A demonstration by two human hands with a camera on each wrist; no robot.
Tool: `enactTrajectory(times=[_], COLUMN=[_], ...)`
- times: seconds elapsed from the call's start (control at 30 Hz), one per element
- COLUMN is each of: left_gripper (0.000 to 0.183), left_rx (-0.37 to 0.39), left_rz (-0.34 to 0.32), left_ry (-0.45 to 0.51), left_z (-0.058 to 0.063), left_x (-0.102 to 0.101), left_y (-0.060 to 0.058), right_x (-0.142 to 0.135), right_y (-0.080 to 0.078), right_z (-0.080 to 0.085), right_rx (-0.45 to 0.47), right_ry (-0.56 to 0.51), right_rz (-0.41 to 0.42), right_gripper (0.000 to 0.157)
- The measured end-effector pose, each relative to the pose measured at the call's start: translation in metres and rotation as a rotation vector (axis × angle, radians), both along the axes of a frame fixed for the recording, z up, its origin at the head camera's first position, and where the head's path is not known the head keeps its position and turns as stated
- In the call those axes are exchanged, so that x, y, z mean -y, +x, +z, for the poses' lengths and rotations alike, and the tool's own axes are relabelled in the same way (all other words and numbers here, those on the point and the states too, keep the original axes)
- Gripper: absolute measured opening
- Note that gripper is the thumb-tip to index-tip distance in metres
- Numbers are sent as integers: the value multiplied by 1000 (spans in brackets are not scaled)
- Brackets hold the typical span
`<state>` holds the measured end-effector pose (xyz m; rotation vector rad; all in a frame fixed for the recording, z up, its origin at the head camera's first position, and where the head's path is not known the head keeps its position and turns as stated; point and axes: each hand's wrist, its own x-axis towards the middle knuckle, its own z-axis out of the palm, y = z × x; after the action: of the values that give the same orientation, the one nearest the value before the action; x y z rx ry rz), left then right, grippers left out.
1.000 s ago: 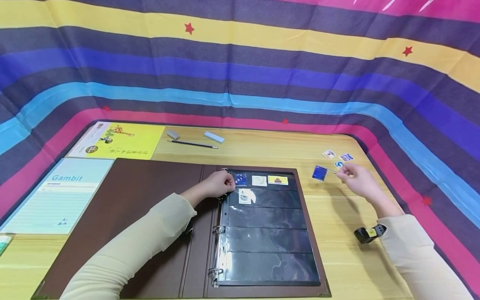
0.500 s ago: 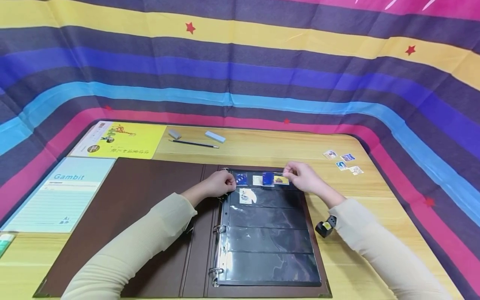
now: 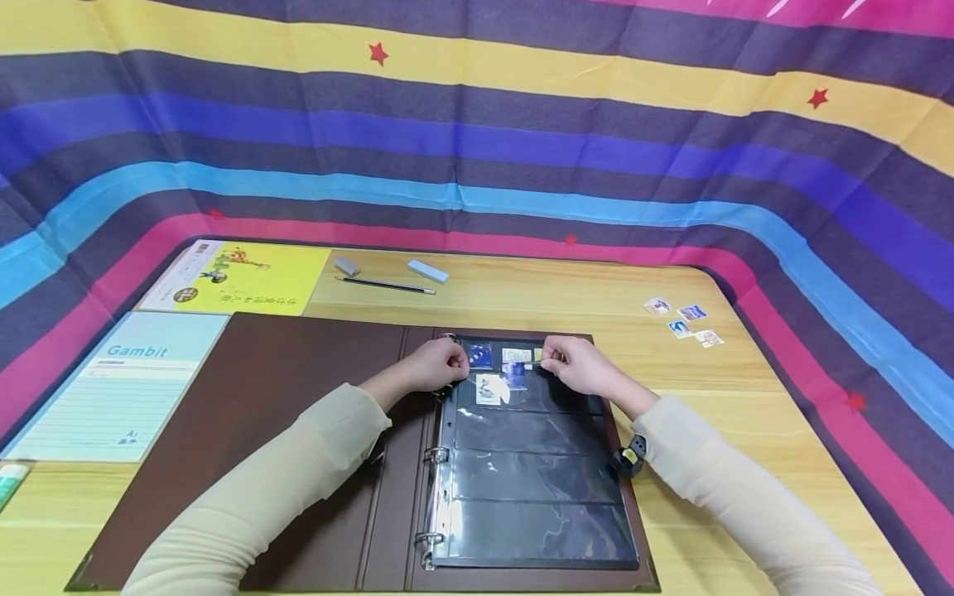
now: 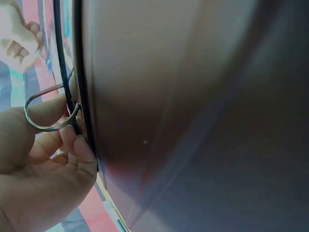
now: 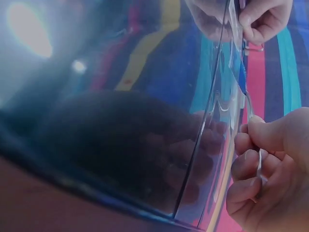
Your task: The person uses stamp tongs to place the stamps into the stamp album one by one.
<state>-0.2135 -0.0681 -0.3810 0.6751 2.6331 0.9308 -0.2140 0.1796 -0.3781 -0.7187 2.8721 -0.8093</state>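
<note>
A brown ring binder lies spread on the table, with a black pocket page on its right side. My left hand pinches the page's upper left edge, beside a metal ring. My right hand holds metal tweezers, whose tips grip a blue stamp. That stamp is over the second row, right of a pale stamp; whether it is inside the pocket I cannot tell. Along the top row are a dark blue stamp and a whitish stamp. My right hand mostly hides a yellow one.
Several loose stamps lie at the table's back right. Behind the binder are a pencil, a pale blue-white block and a small grey piece. A yellow booklet and a Gambit notebook lie on the left.
My right hand has carried the blue stamp in the tweezers leftward from beside the loose stamps, across the top row and down to the second row. My left hand keeps its place.
</note>
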Motion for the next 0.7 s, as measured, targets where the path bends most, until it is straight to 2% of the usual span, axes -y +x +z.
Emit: enactTrajectory(times=[0.23,0.37,0.57,0.7], left_gripper=[10,10,10,10], left_rx=[1,4,4,-3], left_rz=[0,2,4,0], left_ry=[-8,-8,-6,1], left_z=[1,1,1,1], left_x=[-1,-1,-1,0], left_y=[1,0,0,0], right_x=[-3,-4,2,6], right_y=[6,4,0,1], right_z=[3,6,7,7], right_rx=[15,-19,-96,-90], right_ry=[58,66,97,134], right_rz=[68,90,87,73], right_gripper=[10,11,12,11])
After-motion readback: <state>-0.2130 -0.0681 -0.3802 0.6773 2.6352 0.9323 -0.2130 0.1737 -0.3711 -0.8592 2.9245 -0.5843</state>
